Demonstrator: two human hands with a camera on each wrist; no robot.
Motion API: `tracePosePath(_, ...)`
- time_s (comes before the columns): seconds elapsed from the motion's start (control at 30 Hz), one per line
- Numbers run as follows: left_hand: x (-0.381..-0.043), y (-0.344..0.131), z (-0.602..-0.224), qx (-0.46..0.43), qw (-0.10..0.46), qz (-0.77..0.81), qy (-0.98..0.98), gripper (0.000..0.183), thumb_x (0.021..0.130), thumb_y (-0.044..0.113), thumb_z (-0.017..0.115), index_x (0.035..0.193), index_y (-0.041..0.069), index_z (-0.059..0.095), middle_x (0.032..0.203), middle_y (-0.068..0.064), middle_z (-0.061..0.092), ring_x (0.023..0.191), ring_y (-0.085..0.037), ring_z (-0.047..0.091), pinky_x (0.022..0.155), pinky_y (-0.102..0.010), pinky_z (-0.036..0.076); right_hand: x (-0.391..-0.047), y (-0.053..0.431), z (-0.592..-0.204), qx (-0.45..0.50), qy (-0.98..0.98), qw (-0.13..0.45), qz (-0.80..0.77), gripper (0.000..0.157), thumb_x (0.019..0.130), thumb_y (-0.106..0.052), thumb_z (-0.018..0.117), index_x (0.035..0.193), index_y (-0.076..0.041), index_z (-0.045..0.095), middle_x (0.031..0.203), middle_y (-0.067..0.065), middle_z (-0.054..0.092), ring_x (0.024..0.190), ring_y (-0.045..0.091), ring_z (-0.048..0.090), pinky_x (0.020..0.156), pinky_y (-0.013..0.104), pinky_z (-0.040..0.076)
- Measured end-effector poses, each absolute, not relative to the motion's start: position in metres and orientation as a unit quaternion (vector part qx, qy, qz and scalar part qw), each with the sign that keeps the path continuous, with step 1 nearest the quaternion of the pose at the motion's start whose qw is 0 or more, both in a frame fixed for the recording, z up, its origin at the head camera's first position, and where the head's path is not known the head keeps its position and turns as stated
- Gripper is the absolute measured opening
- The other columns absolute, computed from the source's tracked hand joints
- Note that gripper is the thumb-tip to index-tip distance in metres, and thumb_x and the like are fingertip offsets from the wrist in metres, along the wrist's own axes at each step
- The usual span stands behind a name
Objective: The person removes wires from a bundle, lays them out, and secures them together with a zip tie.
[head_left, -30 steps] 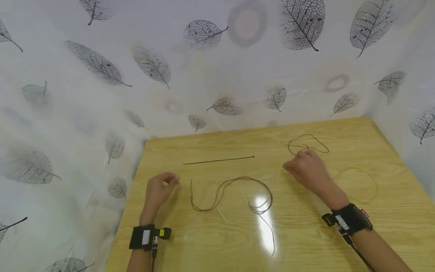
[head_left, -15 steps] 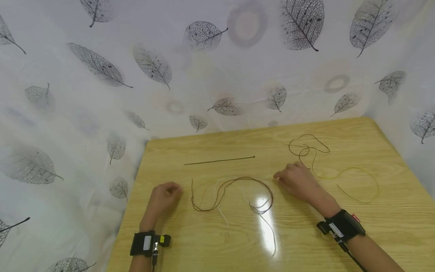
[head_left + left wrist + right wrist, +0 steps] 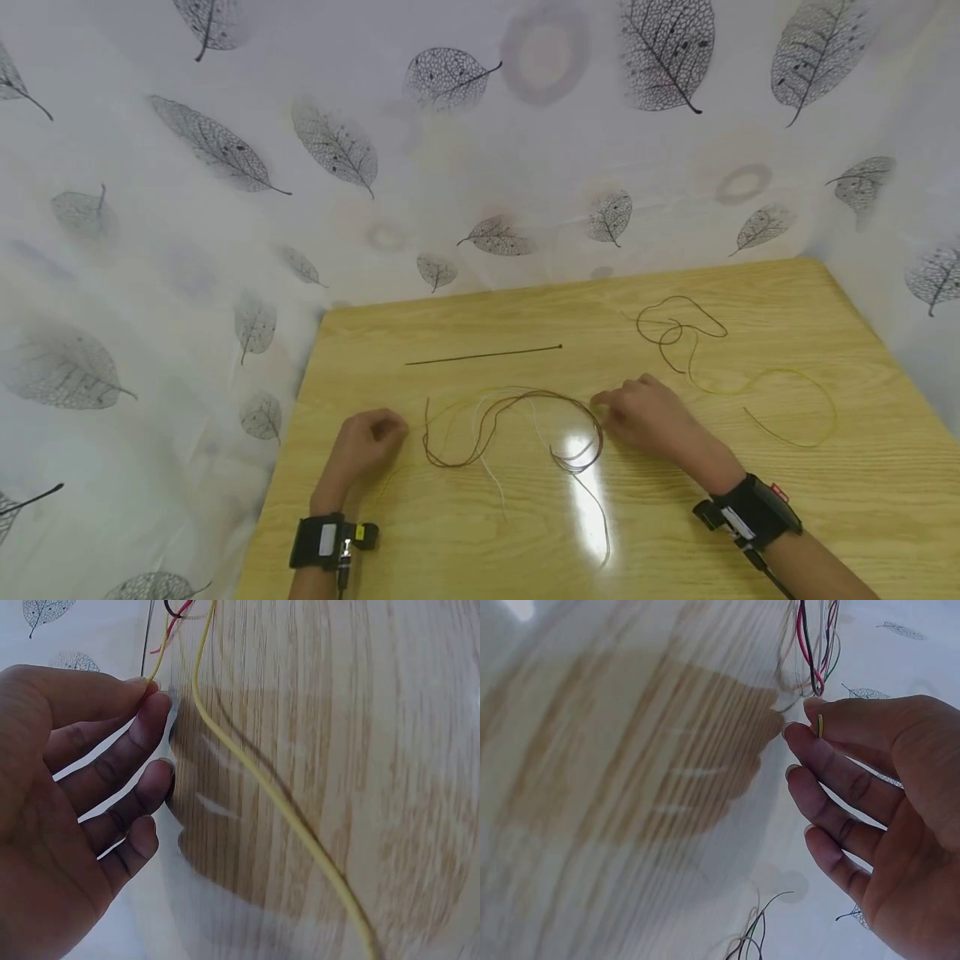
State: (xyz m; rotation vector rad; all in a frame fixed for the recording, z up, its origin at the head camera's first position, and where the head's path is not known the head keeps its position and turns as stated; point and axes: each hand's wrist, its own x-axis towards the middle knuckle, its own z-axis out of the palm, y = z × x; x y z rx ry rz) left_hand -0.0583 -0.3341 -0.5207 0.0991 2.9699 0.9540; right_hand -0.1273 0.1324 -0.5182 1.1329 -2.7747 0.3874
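My left hand (image 3: 366,446) is at the left end of a curved bundle of thin wires (image 3: 450,465). Its thumb and index finger pinch a yellow wire (image 3: 276,795), and a longer run of yellow wire crosses the table beside the hand. At the bundle's right end, my right hand (image 3: 648,421) pinches too: a short yellow-green wire end (image 3: 820,725) sticks out between thumb and index finger. Red, black and purple wires (image 3: 808,645) lie just past those fingertips. The other fingers of both hands are loosely bent. A white wire (image 3: 493,483) runs out below the bundle.
A thin black cable tie (image 3: 483,355) lies straight behind the bundle. At the back right is a looped dark wire (image 3: 697,304), with a curved yellow wire (image 3: 806,375) nearer the right side. Leaf-printed fabric (image 3: 540,167) hangs behind the wooden table (image 3: 675,550).
My right hand has come left and nearer, away from the looped dark wire, to the bundle's right end. The left hand has shifted slightly right and nearer. A yellow arc shows along the bundle's top.
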Motion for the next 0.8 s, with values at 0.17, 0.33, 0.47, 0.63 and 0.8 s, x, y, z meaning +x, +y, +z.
tracePosePath(0.17, -0.059, -0.332, -0.519, 0.050, 0.003, 0.310, 0.949, 0.005, 0.089, 0.018, 0.072, 0.091, 0.022, 0.073, 0.087, 0.010, 0.071, 0.074, -0.009, 0.062, 0.067, -0.034, 0.053, -0.125, 0.129, -0.518, 0.385, -0.914, 0.060, 0.114, 0.025, 0.083, -0.029, 0.072, 0.106, -0.021, 0.074, 0.063, -0.008, 0.064, 0.063, 0.015, 0.059, 0.074, 0.043, 0.052)
tracePosePath(0.33, -0.059, -0.327, -0.514, 0.071, 0.009, 0.325, 0.943, 0.006, 0.090, 0.018, 0.071, 0.094, 0.022, 0.074, 0.094, 0.010, 0.072, 0.082, -0.010, 0.065, 0.072, -0.035, 0.055, -0.124, 0.128, -0.516, 0.389, -0.909, 0.069, 0.129, 0.021, 0.086, -0.029, 0.070, 0.103, -0.019, 0.075, 0.066, -0.006, 0.068, 0.062, 0.014, 0.060, 0.075, 0.043, 0.052)
tracePosePath(0.47, -0.057, -0.324, -0.511, 0.082, 0.021, 0.347, 0.934, 0.007, 0.088, 0.017, 0.074, 0.093, 0.023, 0.074, 0.095, 0.009, 0.072, 0.085, -0.014, 0.065, 0.073, -0.039, 0.055, -0.126, 0.128, -0.513, 0.385, -0.910, 0.079, 0.136, 0.019, 0.085, -0.023, 0.071, 0.101, -0.016, 0.076, 0.067, -0.004, 0.070, 0.061, 0.013, 0.061, 0.076, 0.043, 0.053)
tracePosePath(0.63, -0.055, -0.321, -0.511, 0.090, 0.039, 0.353, 0.931, 0.004, 0.086, 0.022, 0.076, 0.090, 0.021, 0.075, 0.090, 0.008, 0.070, 0.080, -0.014, 0.063, 0.071, -0.038, 0.053, -0.131, 0.134, -0.509, 0.369, -0.917, 0.077, 0.130, 0.022, 0.081, -0.020, 0.074, 0.102, -0.015, 0.077, 0.072, -0.002, 0.072, 0.062, 0.013, 0.062, 0.076, 0.042, 0.052)
tracePosePath(0.8, -0.055, -0.317, -0.510, 0.091, 0.053, 0.352, 0.930, 0.007, 0.087, 0.026, 0.075, 0.090, 0.019, 0.075, 0.088, 0.009, 0.070, 0.078, -0.012, 0.063, 0.070, -0.035, 0.053, -0.135, 0.140, -0.504, 0.360, -0.921, 0.063, 0.133, 0.022, 0.083, -0.023, 0.074, 0.104, -0.015, 0.076, 0.077, -0.002, 0.074, 0.066, 0.014, 0.064, 0.078, 0.042, 0.051)
